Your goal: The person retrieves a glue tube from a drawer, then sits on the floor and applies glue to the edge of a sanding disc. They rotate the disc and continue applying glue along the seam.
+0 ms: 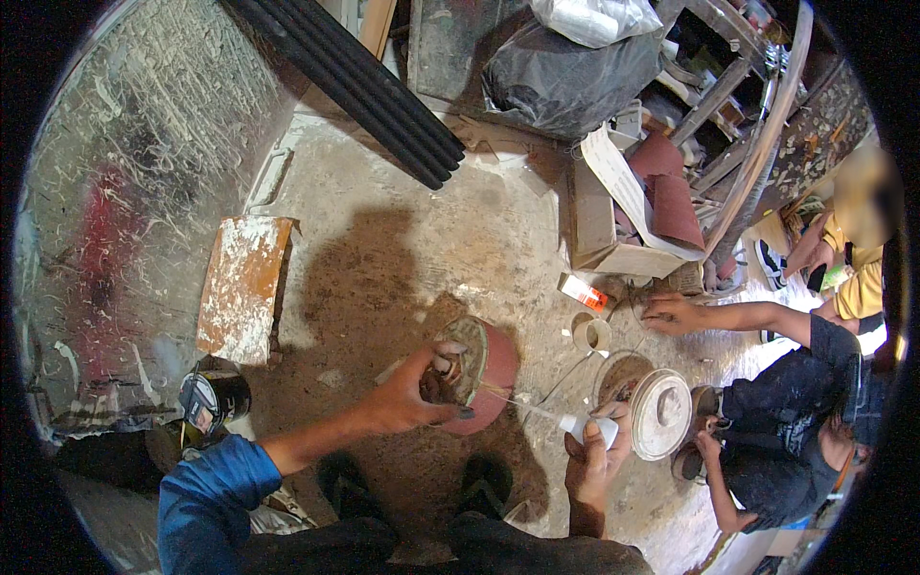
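Note:
My left hand [410, 395] grips a round drum [497, 376] by its open near side, with fingers hooked over the rim. Reddish sandpaper wraps the drum's outer face, and a pale, frayed strip shows at its lower edge. In my right hand [591, 471] is a small white squeeze bottle [602, 431] with a long thin nozzle. That nozzle points left toward the frayed strip; whether its tip touches the drum I cannot tell. Both hands are above the floor, in front of my feet.
A white-lidded bucket [661, 414] and a tape roll [591, 333] stand to the right. Beside them a co-worker's hand [674, 313] touches the floor. Farther back are a box of sandpaper [613, 259] and black tubes [359, 91]. Leftward are a paint-spattered board [244, 287] and a can [216, 398].

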Motion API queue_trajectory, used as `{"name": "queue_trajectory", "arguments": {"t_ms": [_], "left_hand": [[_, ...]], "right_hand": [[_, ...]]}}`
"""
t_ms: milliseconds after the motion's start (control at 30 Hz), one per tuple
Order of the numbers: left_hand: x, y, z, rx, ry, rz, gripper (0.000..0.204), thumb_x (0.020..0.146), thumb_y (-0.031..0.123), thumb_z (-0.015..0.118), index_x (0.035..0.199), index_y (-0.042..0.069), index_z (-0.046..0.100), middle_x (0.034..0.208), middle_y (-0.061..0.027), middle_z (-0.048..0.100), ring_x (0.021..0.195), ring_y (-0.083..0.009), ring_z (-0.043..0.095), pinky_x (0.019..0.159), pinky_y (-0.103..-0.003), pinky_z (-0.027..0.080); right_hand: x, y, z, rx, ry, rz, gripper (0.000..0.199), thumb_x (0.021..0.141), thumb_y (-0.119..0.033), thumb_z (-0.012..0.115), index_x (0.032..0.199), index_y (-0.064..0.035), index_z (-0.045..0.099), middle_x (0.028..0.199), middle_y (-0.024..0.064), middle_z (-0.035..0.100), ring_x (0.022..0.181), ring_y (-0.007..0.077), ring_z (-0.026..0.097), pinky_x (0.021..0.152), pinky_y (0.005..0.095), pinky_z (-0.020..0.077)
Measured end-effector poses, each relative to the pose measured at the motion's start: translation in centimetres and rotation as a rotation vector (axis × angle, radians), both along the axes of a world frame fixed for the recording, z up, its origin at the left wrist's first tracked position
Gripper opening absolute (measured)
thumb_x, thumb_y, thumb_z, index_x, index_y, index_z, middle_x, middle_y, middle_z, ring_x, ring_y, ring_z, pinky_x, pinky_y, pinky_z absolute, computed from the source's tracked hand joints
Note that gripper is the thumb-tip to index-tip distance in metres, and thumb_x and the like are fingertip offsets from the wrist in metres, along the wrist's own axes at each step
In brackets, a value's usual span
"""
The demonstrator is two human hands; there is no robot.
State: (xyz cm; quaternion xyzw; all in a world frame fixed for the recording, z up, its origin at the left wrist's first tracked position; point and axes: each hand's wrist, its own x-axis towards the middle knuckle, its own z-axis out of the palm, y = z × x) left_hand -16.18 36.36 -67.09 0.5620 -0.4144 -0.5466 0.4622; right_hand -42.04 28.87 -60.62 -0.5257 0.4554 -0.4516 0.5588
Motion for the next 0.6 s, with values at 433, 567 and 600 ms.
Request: {"name": "queue_trajectory", "arguments": {"t_ms": [433, 567, 600], "left_hand": [[-0.5, -0.1, 0.4, -0.055, -0.065, -0.034, 0.069, 0.069, 0.04, 0.088, 0.117, 0.004, 0.053, 0.142, -0.013, 0.047, 0.138, -0.032, 0.036, 0.116, -0.045, 0.023], [-0.5, -0.1, 0.2, -0.066, -0.056, -0.039, 0.079, 0.068, 0.042, 0.088, 0.126, 0.004, 0.049, 0.134, -0.0118, 0.049, 0.131, -0.0287, 0.039, 0.111, -0.043, 0.027], [-0.5, -0.1, 0.2, -0.079, -0.063, -0.041, 0.082, 0.068, 0.041, 0.088, 0.13, 0.005, 0.047, 0.129, -0.0107, 0.051, 0.124, -0.026, 0.042, 0.106, -0.041, 0.03]], "right_hand": [[-0.6, -0.1, -0.7, -0.036, 0.035, -0.027, 0.023, 0.09, -0.017, 0.065, 0.101, -0.0098, 0.046, 0.078, -0.0034, 0.044, 0.059, 0.0037, 0.04, 0.047, 0.0191, 0.032], [-1.0, -0.1, -0.7, -0.027, 0.043, -0.029, 0.018, 0.088, -0.015, 0.063, 0.098, -0.0074, 0.05, 0.083, -0.0009, 0.048, 0.069, 0.0066, 0.045, 0.057, 0.0217, 0.0384], [-1.0, 0.0, -0.8, -0.023, 0.014, -0.046, 0.018, 0.088, -0.015, 0.063, 0.098, -0.0074, 0.05, 0.082, -0.0009, 0.048, 0.069, 0.0069, 0.045, 0.058, 0.022, 0.0377]]}}
